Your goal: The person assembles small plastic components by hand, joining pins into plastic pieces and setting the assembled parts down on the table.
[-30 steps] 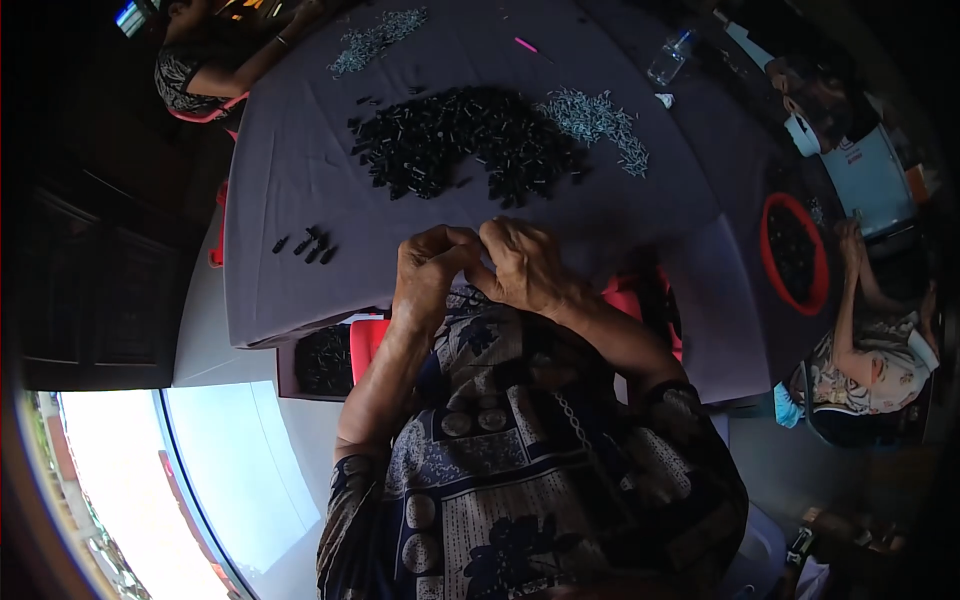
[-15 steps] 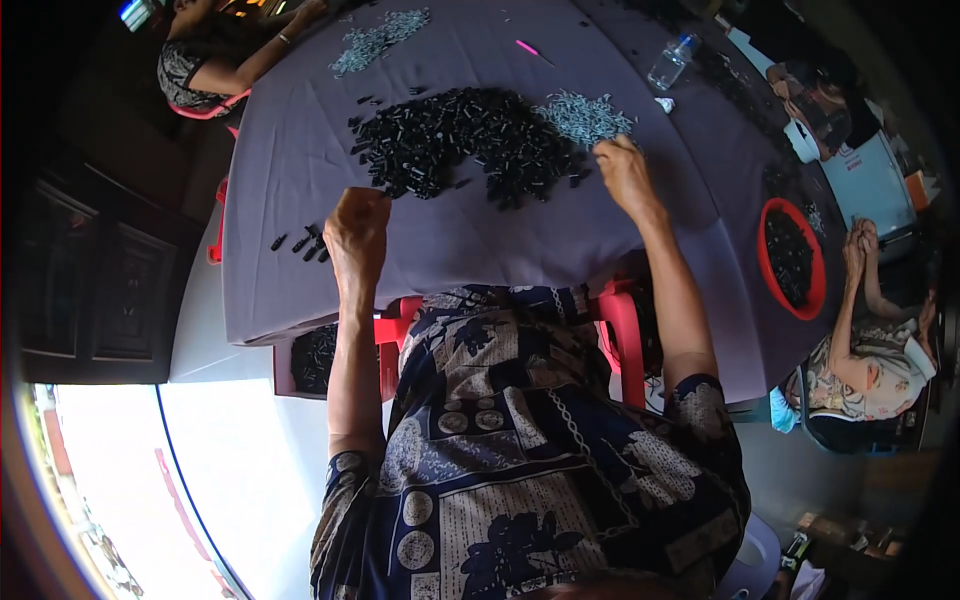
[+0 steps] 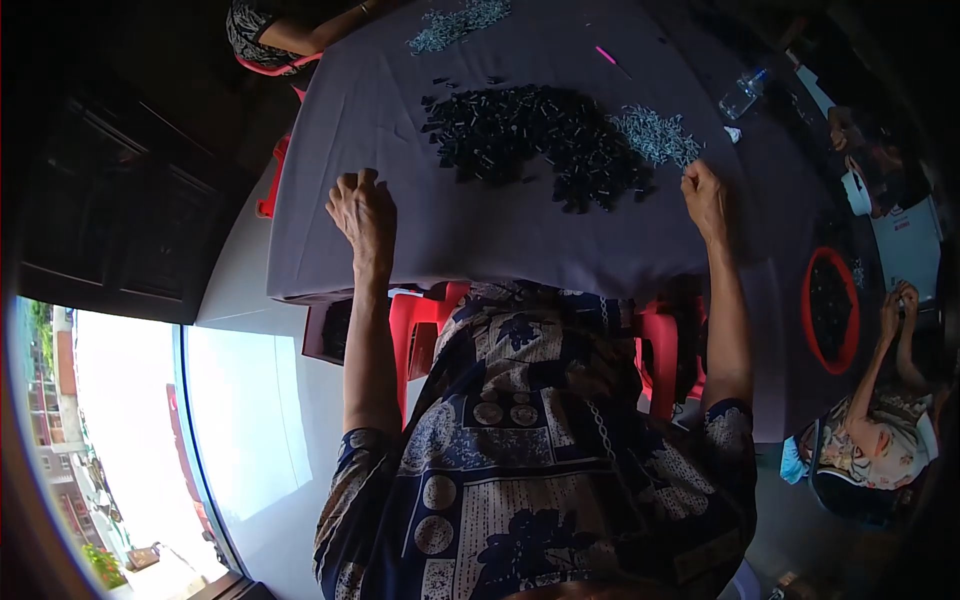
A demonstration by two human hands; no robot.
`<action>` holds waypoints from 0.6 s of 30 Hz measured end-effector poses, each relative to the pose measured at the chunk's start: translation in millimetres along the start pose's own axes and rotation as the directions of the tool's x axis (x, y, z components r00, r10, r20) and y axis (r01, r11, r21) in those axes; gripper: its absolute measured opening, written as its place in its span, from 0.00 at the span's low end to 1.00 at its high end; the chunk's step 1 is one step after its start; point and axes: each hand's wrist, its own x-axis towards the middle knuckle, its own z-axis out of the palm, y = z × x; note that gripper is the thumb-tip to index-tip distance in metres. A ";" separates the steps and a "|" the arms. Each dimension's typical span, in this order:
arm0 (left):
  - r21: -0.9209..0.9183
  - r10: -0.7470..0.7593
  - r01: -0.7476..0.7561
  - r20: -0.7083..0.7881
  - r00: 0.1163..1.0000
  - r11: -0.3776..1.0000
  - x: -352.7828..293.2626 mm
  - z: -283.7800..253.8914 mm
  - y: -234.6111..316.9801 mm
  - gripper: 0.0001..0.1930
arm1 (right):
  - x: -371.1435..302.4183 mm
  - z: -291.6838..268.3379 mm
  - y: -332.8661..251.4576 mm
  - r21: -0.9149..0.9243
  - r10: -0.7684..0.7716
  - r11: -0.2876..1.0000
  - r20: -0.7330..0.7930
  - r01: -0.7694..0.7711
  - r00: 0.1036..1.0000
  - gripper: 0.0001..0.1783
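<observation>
Judging the black pieces point(image 3: 535, 140) as light, hard and stiff, probably smooth enough to be slipping and scattering if raked. Picking best done singly, pinching across the short body with thumb and forefinger from the loose fringe of the heap, not digging into the thick of it. Appearing as many small dark bits, too small for telling the exact shape, spreading in a wide ragged heap at the middle of the grey tablecloth point(image 3: 500, 245), with a few strays lying apart at the upper left. Touching, at the right end, a smaller heap of silvery-grey pieces point(image 3: 655, 135), likely just as light.

Resting the right hand point(image 3: 705, 195) at the near edge of that silvery heap, fingers curling down; not possible telling whether holding anything. Pressing the left hand point(image 3: 362, 210) knuckles-up on bare cloth, well apart from the heaps, fingers folding under, contents hidden.

Farther out: lying near the far right rim, a clear plastic bottle point(image 3: 742, 97); sitting at the right, a red basin point(image 3: 830, 310) beside another person.
</observation>
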 end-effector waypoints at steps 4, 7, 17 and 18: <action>-0.265 0.328 -0.308 0.034 0.944 0.914 4.1 6.1 59.1 0.02 | 5.3 8.9 -22.9 0.698 0.041 0.716 -0.085 0.030 0.996 0.04; -0.357 0.493 -0.432 0.098 0.865 0.829 -8.8 26.5 97.4 0.02 | -9.5 21.8 -48.8 0.802 0.004 0.583 -0.160 0.128 0.987 0.05; -0.348 0.414 -0.317 0.254 0.874 0.882 -25.8 71.9 109.0 0.09 | -32.6 50.5 -84.6 0.740 -0.129 0.601 -0.283 0.302 0.950 0.03; -0.349 0.414 -0.316 0.255 0.874 0.882 -26.0 67.1 106.5 0.09 | -34.4 52.3 -85.6 0.739 -0.135 0.611 -0.256 0.284 0.957 0.03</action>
